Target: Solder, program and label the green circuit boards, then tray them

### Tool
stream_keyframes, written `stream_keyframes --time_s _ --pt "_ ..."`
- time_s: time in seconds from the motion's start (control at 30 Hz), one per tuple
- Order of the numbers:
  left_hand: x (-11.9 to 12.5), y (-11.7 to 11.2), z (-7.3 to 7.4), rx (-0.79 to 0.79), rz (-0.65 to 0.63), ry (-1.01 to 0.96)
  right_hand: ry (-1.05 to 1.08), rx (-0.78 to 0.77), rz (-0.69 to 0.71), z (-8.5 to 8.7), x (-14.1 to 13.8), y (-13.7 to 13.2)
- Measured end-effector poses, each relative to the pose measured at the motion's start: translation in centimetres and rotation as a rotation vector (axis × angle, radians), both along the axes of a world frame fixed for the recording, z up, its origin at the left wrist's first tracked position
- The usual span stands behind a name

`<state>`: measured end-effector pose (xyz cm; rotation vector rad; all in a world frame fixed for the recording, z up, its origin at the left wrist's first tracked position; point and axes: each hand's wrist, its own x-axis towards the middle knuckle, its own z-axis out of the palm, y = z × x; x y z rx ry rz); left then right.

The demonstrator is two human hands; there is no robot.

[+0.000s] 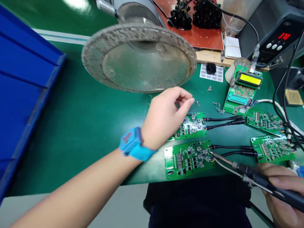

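Hovering at 11 o'clock of the near circuit board (187, 158), the left hand (163, 120) has a loose, empty grip; the soldering iron (247, 170) tip meets the board's 3 o'clock edge, right hand (280, 212) grip closed round its handle; bracing that wrist on the worktop (83, 126) should steady it

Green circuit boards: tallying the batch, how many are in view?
5 boards: one by the left hand, one at the soldering iron's tip, two at the right, one with a yellow display behind. Others may hide off-frame.
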<state>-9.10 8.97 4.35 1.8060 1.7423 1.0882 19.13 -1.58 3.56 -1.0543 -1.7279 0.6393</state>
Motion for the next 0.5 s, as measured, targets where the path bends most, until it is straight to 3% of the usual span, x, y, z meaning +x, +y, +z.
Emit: stream_keyframes --time_s 0.1,0.17,0.23,0.5 --pt "0.1 -4.3 0.6 -0.167 -0.179 0.027 0.018 -0.037 0.05 0.1 0.4 -0.7" --pt "0.6 -6.7 0.5 -0.302 -0.304 0.035 -0.022 -0.083 0.081 0.1 0.7 -1.0" --pt "1.3 -8.2 -0.1 -0.37 -0.344 0.059 -0.089 -0.075 0.178 0.0 0.8 -1.0" --pt "2.3 -8.9 -2.1 -0.369 -0.304 0.066 -0.274 0.167 0.34 0.7 -0.9 0.7"
